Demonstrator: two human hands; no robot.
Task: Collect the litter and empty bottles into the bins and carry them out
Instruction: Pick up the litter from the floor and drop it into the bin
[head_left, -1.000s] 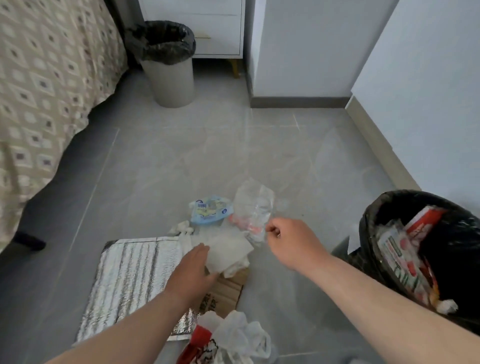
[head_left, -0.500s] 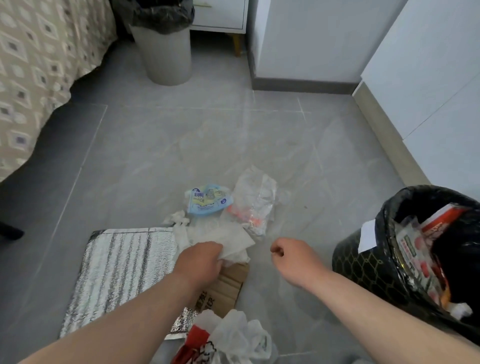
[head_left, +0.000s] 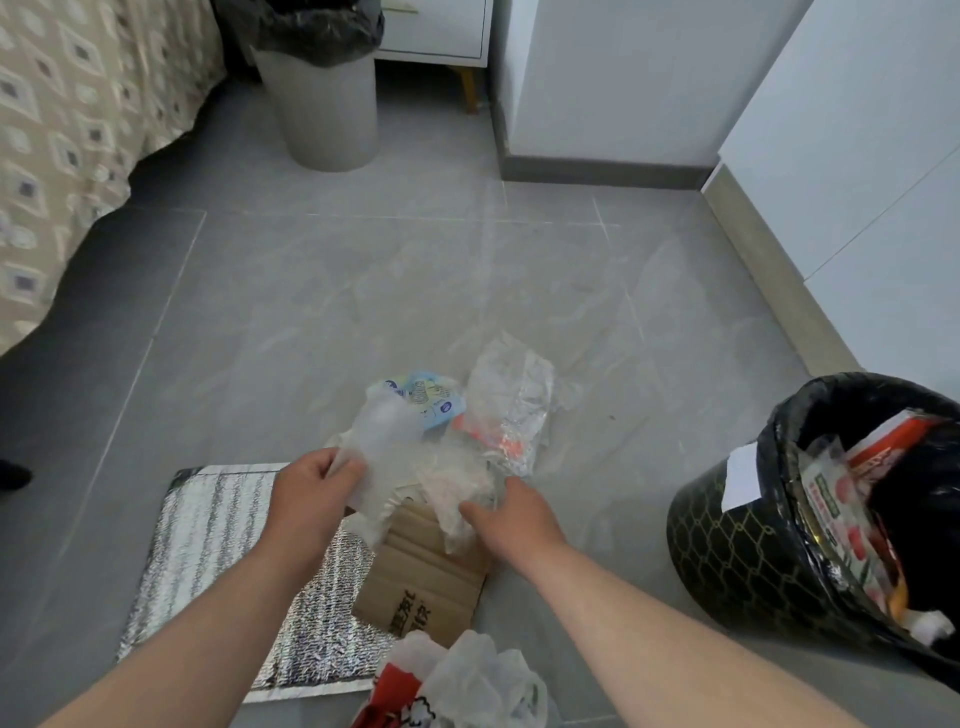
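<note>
A heap of litter lies on the grey floor in front of me. My left hand (head_left: 311, 488) is shut on a white tissue (head_left: 382, 441) and holds it lifted and blurred above the heap. My right hand (head_left: 511, 517) grips a crumpled clear plastic wrapper (head_left: 457, 488) over a flat cardboard piece (head_left: 423, 577). Behind them lie a blue packet (head_left: 436, 397) and a clear wrapper with red print (head_left: 511, 410). A black-lined patterned bin (head_left: 727, 551), stuffed with packaging, stands at the right.
A silver foil bag (head_left: 218, 545) lies flat at the left under the cardboard. A red-and-white plastic bag (head_left: 462, 686) sits at the bottom edge. A second grey bin (head_left: 327, 104) with a black liner stands far back by a white cabinet. A patterned bedspread (head_left: 67, 130) hangs at the left.
My left hand has lifted the white tissue off the heap. My right hand moved left from a loose fist onto the crumpled clear wrapper and closed on it.
</note>
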